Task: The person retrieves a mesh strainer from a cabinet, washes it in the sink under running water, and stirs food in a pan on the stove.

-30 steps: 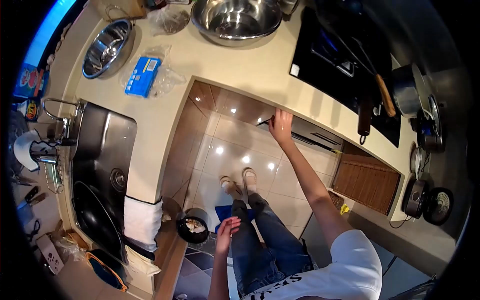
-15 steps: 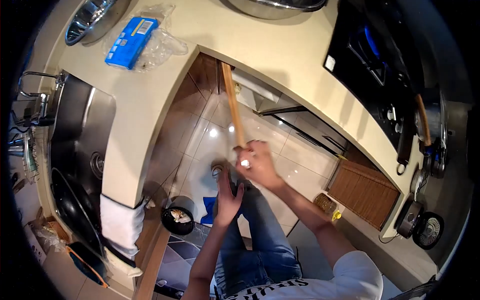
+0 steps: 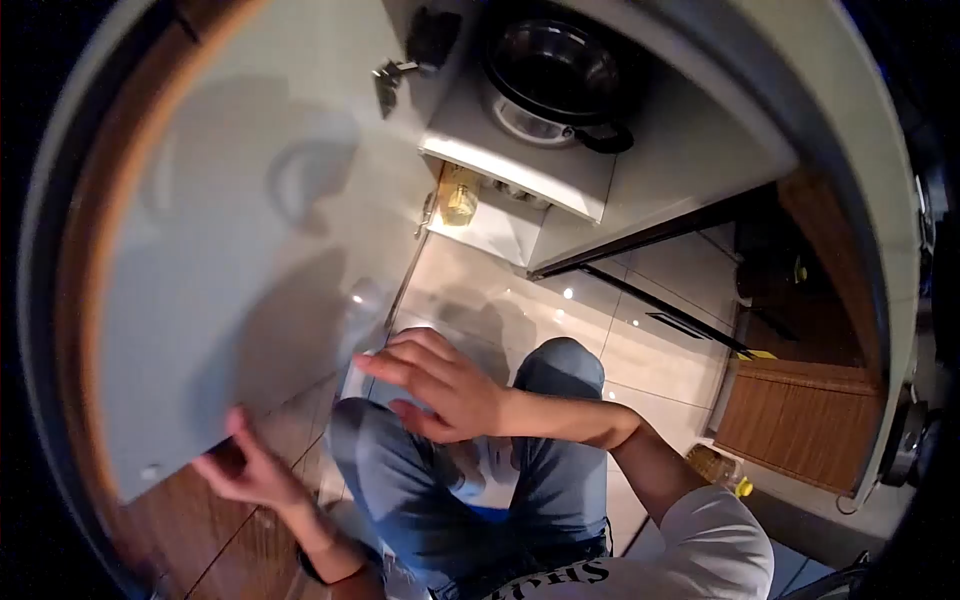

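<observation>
An open cabinet door [image 3: 290,260] with a pale inner face and a brown edge fills the left side. My left hand [image 3: 255,468] grips the door's lower edge, thumb on the inner face, the other fingers partly hidden. My right hand [image 3: 445,390] is in front of my knees, fingers stretched and slightly apart, holding nothing. Ahead is the cabinet interior, where a steel pot [image 3: 545,85] with a dark handle stands on the upper shelf [image 3: 460,130]. Lower down, a glass jar or bottle with yellowish contents [image 3: 459,197] stands near the hinge side.
A metal hinge [image 3: 393,80] joins the door to the cabinet. Glossy tiled floor [image 3: 520,290] lies below the cabinet. To the right are a dark-framed panel [image 3: 650,290], a brown slatted panel [image 3: 795,425] and a bottle with a yellow cap [image 3: 718,468].
My view has dropped low in front of the cabinet, knees bent. The door has swung wide to the left. My right hand has left its edge; my left hand has moved onto it.
</observation>
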{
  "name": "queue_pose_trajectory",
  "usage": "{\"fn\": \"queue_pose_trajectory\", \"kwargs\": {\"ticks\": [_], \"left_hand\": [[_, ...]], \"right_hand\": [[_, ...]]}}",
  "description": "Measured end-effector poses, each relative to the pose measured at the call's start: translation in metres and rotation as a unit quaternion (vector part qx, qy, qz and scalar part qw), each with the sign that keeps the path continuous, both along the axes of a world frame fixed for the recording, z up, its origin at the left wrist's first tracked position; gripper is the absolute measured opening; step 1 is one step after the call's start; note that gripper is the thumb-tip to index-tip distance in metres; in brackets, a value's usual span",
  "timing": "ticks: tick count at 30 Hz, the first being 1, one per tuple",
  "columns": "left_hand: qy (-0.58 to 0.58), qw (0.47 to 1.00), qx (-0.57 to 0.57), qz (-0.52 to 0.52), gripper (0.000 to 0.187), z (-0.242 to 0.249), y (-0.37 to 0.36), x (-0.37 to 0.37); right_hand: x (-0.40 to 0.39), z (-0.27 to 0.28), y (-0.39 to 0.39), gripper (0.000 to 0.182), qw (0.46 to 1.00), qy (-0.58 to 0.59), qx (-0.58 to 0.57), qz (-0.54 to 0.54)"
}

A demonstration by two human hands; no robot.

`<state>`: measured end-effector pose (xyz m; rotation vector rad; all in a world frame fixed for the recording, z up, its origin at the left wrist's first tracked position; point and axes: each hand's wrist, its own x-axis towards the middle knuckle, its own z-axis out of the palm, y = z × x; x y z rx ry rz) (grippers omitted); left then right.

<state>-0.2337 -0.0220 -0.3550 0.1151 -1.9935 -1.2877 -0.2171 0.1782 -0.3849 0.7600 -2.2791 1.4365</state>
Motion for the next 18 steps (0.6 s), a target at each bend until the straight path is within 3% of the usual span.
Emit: {"fn": "queue_pose_trajectory", "kwargs": {"ticks": [1,3,5,9,11,13,15,18], "left_hand": [[0.003,0.999,0.043,0.019,0.033,-0.001,-0.003,-0.004],[0.029,0.998,-0.010,0.049,0.035,-0.013,-0.016,-0.008],[0.071,0.997,0.005,0.016,0.033,-0.018,-0.019,-0.006],[0.094,0.996,-0.003,-0.001,0.033,-0.023,-0.015,0.004],[0.092,0.995,-0.001,-0.045,0.032,-0.024,-0.019,0.007],[0.070,0.993,0.017,-0.098,0.030,-0.019,-0.016,0.007],[0.044,0.993,-0.016,-0.110,0.026,-0.014,-0.014,0.005],[0.075,0.988,-0.048,-0.123,0.019,-0.008,-0.003,0.003]], "right_hand": [[0.002,-0.022,0.006,0.049,1.000,0.009,0.006,-0.005],[0.004,-0.058,0.018,0.042,0.999,-0.025,-0.013,-0.023],[0.005,-0.082,0.028,0.036,0.999,-0.017,-0.004,-0.036],[0.009,-0.093,0.043,0.035,0.997,-0.044,0.004,-0.065],[0.001,-0.090,0.057,0.036,0.981,0.059,0.061,-0.173],[-0.019,-0.053,0.084,0.039,0.947,0.107,0.113,-0.281],[-0.047,-0.034,0.116,0.042,0.869,0.151,0.157,-0.445],[-0.090,-0.031,0.162,0.042,0.795,0.088,0.055,-0.598]]}}
